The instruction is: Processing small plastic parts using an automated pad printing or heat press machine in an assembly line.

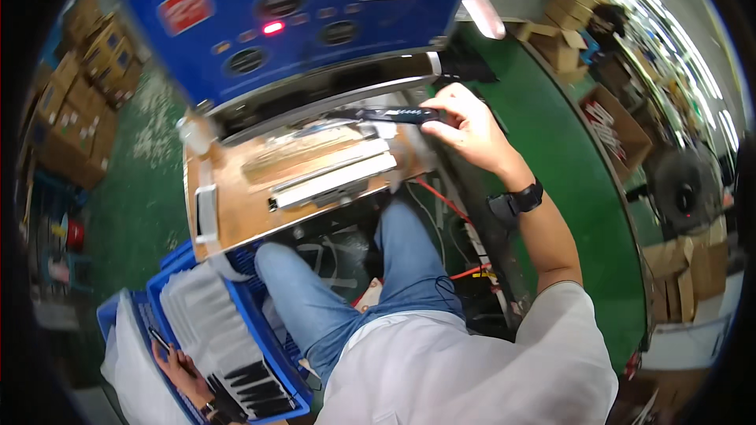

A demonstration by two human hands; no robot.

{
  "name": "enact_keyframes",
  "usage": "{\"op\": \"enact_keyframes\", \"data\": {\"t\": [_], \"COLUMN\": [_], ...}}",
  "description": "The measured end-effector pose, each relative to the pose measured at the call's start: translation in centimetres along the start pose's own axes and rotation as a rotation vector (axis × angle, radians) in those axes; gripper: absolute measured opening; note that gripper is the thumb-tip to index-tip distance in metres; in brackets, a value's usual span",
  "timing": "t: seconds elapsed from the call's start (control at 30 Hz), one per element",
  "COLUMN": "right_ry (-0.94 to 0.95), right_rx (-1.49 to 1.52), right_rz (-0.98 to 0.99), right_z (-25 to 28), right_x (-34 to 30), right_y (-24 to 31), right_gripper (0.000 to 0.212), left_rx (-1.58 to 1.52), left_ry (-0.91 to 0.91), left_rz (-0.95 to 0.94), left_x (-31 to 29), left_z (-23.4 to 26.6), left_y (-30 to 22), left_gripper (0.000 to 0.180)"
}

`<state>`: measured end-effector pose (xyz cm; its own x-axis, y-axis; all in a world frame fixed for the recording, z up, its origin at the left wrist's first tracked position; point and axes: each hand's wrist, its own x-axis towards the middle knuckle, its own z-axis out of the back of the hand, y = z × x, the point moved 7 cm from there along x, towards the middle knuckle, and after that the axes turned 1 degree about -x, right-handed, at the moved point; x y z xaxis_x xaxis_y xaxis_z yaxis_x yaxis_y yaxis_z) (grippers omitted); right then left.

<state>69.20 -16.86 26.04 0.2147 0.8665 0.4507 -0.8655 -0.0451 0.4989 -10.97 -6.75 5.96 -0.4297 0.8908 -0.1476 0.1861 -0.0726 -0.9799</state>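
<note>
My right hand (471, 132) is closed around one end of a long, slim black handle-like piece (394, 115). The piece points left over the far edge of a wooden worktop (232, 205), just below a blue machine panel. Down at the lower left, my left hand (183, 378) grips a small, slim dark piece (159, 338) whose kind I cannot make out. That hand is over a blue crate (260, 319) holding white packing layers (201, 307) and several long black pieces (256, 389). A metal bar fixture (335, 181) lies on the worktop, nearest my right hand.
The blue machine panel (315, 39) with a lit red lamp rises behind the worktop. A clear bottle (197, 138) and a white-framed flat device (206, 212) sit at its left. Cables (441, 197) hang right of my knees. Cartons (75, 118) stack far left; a fan (685, 189) stands right.
</note>
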Motion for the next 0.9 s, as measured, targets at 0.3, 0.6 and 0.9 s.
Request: {"op": "enact_keyframes", "data": {"t": [0.3, 0.6, 0.9], "right_ry": [-0.389, -0.261, -0.194], "right_rx": [-0.472, -0.548, -0.568], "right_rz": [-0.778, -0.773, -0.824], "right_z": [9.3, 4.2, 3.5], "right_x": [-18.5, -14.5, -12.9], "right_y": [-28.1, -29.2, -29.5], "right_gripper": [0.033, 0.034, 0.048], "left_rx": [0.303, 0.629, 0.638], "left_ry": [0.512, 0.874, 0.971], "left_rz": [-0.244, -1.078, -1.137], "left_x": [-1.4, -17.7, -21.4], "left_z": [-20.8, -44.8, -51.3], "left_y": [-3.9, -12.1, -11.3], "left_gripper": [0.033, 0.033, 0.028]}}
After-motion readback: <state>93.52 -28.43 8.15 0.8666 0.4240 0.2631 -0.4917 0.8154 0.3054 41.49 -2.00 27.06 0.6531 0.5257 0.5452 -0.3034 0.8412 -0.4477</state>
